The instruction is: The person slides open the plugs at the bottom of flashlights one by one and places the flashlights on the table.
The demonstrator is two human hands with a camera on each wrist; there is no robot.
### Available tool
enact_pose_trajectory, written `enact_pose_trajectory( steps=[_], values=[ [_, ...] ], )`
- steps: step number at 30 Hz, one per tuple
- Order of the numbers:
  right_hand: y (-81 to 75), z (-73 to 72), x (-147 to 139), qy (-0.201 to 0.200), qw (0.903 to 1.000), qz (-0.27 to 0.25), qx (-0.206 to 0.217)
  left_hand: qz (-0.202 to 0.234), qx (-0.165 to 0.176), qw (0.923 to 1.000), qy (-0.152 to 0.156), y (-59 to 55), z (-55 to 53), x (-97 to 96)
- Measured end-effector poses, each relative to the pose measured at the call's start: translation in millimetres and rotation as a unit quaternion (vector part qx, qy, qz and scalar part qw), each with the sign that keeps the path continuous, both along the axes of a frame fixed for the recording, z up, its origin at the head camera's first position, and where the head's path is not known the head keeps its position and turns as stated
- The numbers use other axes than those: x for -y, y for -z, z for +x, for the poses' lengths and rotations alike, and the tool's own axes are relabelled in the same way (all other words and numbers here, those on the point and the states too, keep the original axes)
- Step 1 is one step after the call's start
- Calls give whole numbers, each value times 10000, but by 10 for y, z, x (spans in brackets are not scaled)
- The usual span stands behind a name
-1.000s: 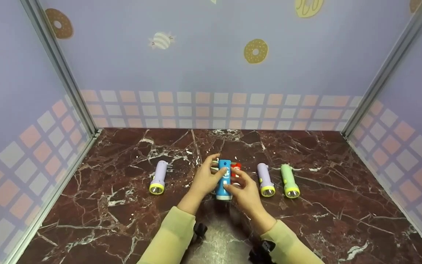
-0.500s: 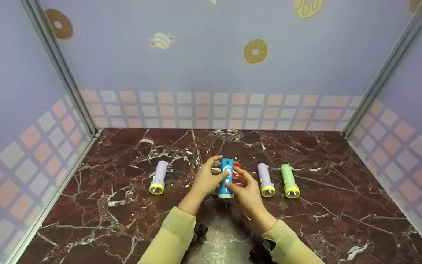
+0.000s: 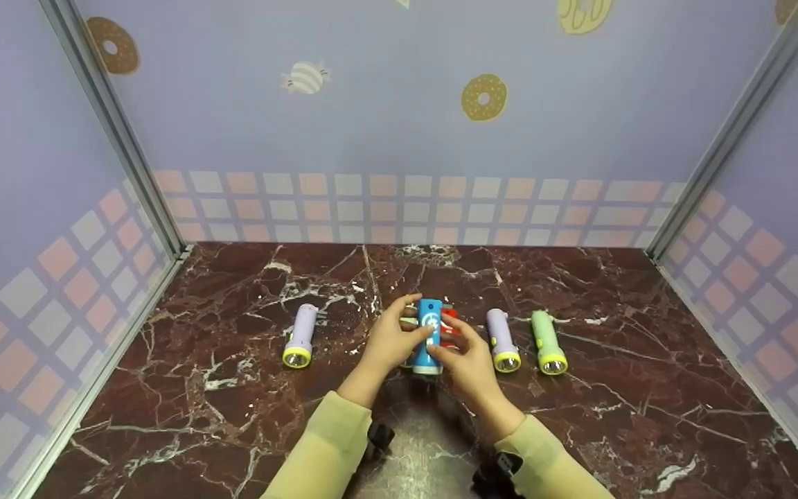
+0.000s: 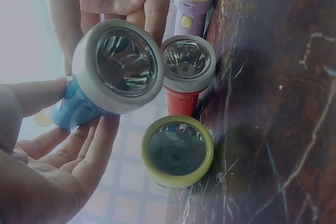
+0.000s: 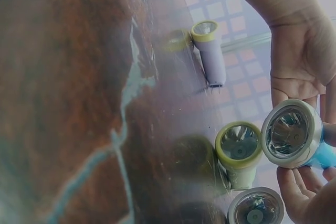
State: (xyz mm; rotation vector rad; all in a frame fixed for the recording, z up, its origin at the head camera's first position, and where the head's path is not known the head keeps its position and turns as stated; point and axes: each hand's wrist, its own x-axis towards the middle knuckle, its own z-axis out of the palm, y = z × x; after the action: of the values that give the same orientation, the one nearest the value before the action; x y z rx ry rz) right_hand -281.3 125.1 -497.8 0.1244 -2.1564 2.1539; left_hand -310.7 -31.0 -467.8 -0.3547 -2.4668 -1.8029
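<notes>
A blue flashlight [image 3: 427, 359] with a white lens ring is held upright-looking in the head view, lens end toward the person. My left hand [image 3: 389, 339] grips it from the left, thumb across its front. From the right my right hand [image 3: 470, 357] pinches it, thumb close to the white switch. Both wrist views show it raised off the table, its clear lens [image 4: 126, 64] facing those cameras. Just behind it, a red flashlight [image 4: 182, 100] and a pale green one [image 5: 242, 174] with a yellow ring stand partly hidden by the hands.
A purple flashlight [image 3: 304, 326] lies to the left on the dark red marble table [image 3: 233, 430]. To the right lie another purple flashlight [image 3: 500, 331] and a green one [image 3: 546, 333]. Patterned panels [image 3: 399, 152] enclose the back and sides.
The blue flashlight has shifted slightly right and away from the person, held by both hands throughout. Over the last half second almost nothing has moved.
</notes>
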Motion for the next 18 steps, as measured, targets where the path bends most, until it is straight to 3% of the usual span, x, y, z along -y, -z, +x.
enact_pose_trajectory(
  steps=[8,18],
  values=[
    [-15,-4,-1,-8,9999,135,-108,232,-114,9996,60,-8,-14,18],
    [-20,6,9,-105,9997,98,-172,490,105,9987,21,-2,-51,63]
  ],
)
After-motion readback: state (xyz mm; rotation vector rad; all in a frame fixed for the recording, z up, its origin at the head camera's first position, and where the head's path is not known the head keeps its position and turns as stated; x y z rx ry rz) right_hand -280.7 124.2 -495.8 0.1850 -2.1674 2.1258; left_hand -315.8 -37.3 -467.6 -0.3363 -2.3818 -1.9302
